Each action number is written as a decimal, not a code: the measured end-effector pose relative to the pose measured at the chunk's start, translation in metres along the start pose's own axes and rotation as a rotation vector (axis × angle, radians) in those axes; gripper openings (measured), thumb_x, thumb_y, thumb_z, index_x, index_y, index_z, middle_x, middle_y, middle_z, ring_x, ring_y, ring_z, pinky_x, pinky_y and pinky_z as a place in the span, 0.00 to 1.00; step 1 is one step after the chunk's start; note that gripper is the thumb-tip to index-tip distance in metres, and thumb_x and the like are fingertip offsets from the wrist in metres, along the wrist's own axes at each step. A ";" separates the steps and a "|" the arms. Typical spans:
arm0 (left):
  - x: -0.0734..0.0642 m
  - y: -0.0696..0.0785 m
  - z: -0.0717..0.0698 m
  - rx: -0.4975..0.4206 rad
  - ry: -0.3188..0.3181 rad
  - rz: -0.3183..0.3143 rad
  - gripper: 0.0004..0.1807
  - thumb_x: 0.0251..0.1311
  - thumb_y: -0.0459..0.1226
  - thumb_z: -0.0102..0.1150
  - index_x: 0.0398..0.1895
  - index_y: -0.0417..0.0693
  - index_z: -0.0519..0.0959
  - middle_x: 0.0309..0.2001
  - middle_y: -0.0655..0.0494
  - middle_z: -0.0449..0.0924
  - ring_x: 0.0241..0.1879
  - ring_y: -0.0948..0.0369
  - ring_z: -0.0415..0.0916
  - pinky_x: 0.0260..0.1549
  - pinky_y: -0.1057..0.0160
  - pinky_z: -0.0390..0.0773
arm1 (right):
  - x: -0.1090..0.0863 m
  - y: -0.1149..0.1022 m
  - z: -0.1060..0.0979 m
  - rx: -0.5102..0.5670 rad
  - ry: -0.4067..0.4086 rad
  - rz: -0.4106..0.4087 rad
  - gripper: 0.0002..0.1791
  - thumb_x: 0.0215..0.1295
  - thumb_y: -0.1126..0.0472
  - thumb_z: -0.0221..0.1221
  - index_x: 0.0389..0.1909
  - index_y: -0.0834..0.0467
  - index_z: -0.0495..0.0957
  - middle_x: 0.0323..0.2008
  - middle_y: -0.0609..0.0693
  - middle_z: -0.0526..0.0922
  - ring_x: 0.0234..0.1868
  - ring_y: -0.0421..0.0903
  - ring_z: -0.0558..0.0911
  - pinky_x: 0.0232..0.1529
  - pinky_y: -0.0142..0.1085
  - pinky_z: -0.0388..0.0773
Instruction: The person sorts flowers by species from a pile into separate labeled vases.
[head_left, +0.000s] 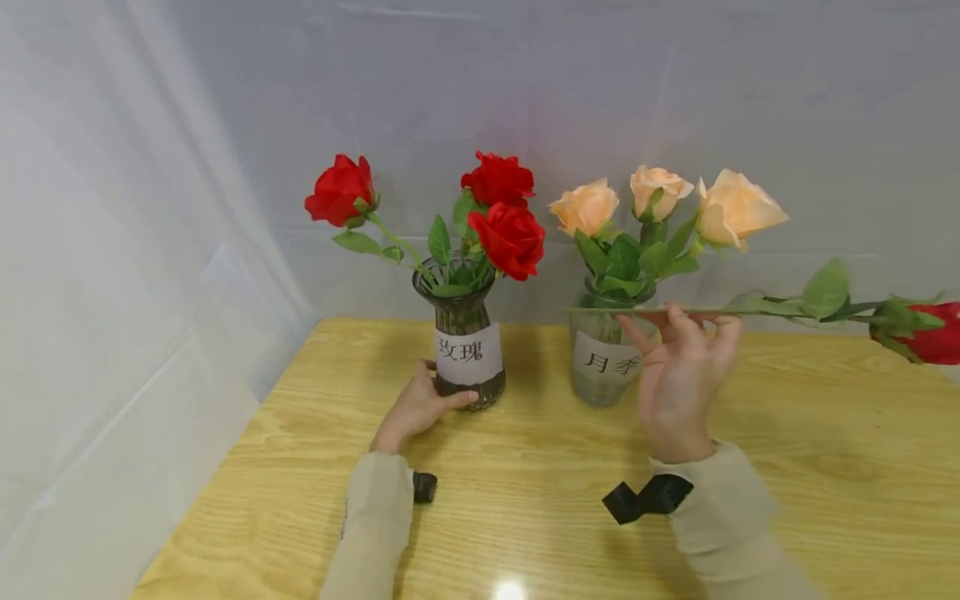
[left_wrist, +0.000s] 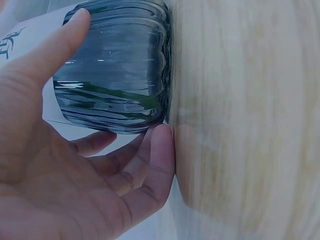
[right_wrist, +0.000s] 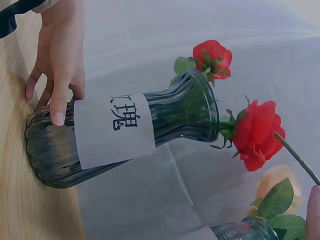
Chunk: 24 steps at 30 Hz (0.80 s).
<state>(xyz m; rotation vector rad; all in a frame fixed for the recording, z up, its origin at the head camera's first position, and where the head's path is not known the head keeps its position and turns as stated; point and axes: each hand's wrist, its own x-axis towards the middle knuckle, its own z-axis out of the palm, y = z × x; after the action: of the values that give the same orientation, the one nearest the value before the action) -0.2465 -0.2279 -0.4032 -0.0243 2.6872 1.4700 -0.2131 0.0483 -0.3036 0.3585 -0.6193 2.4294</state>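
My left hand [head_left: 420,406] holds the dark glass vase [head_left: 468,315] low down, thumb across its front and fingers at its side and behind. In the left wrist view the thumb lies along the vase's base [left_wrist: 115,65], just above the tabletop. Three red roses [head_left: 510,240] stand in this vase, which bears a white label [head_left: 469,354]. My right hand [head_left: 678,379] pinches the stem of another red rose [head_left: 922,332], held level with its bloom to the right. The bare stem end [right_wrist: 295,152] points left, in front of the second vase.
A clear glass vase [head_left: 592,387] with a white label holds three peach roses [head_left: 585,208], just right of the dark vase. Both stand near the back of the wooden table [head_left: 510,483]. White cloth [head_left: 247,125] hangs behind and at the left.
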 end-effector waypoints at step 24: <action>0.001 0.000 0.001 0.000 0.000 -0.005 0.52 0.59 0.45 0.73 0.74 0.28 0.50 0.68 0.25 0.64 0.69 0.36 0.63 0.69 0.40 0.62 | -0.026 0.040 0.024 -0.177 -0.061 -0.084 0.11 0.69 0.80 0.50 0.49 0.72 0.64 0.34 0.60 0.74 0.32 0.53 0.84 0.38 0.46 0.88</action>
<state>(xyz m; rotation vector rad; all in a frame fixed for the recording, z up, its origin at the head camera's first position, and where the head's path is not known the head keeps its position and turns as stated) -0.2471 -0.2269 -0.4038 -0.0316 2.6849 1.4690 -0.2142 -0.0047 -0.3070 0.3784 -0.8231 2.2708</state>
